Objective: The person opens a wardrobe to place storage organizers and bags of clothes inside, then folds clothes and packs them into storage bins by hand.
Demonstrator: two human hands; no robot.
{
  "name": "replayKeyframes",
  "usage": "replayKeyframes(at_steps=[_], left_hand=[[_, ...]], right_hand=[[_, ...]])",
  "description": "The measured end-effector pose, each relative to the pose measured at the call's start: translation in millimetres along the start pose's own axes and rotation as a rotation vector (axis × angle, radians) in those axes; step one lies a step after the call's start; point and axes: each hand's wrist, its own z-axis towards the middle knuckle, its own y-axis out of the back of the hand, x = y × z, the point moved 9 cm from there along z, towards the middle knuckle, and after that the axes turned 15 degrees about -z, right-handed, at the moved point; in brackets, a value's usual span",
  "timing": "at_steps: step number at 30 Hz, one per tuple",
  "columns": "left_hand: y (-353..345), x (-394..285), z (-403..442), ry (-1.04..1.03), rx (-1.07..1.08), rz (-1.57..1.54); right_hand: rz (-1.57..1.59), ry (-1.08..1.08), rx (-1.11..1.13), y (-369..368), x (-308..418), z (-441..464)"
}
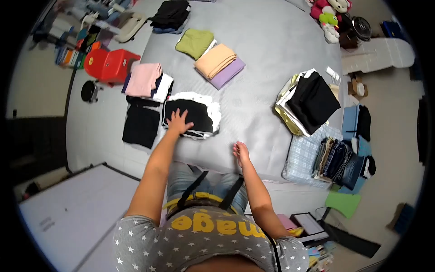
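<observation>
The black folded garment [198, 114] lies near the front edge of the grey mattress [253, 109], on top of a white cloth pile [214, 113] whose lower layers are mostly hidden; the left hand [180, 122] rests on it with fingers spread, covering part of its surface; how hard the palm presses cannot be made out; the right hand [241, 153] is near the mattress edge, apart from the pile, its fingers slightly bent and partly hiding one another, with nothing visible in its grasp; whether it touches the mattress is unclear; just left of the garment lies a black cloth [141, 126], and behind that a pink cloth [144, 79] tops white and dark layers that show only at their edges; farther back, an orange cloth [215, 61] overlaps a purple cloth [229, 75], beside a green cloth [195, 43]; well to the right, a black bundle [313, 102] hides most of the white and yellow-green fabric below, near a plaid cloth [301, 152] and a packed row of jeans [335, 158]; the stuffed toys [330, 19] are cut off at the top.
</observation>
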Motion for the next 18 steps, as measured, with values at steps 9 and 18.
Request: replayKeyframes(at_steps=[9, 18], left_hand=[[-42.4, 46.0, 55.9, -0.061, 0.224, -0.150], [-39.1, 91.1, 90.4, -0.350, 0.197, -0.375]], right_hand=[[0.025, -0.107, -0.154, -72.7, -77.2, 163.2], [0.630, -0.160, -0.017, -148.5, -31.2, 146.1]])
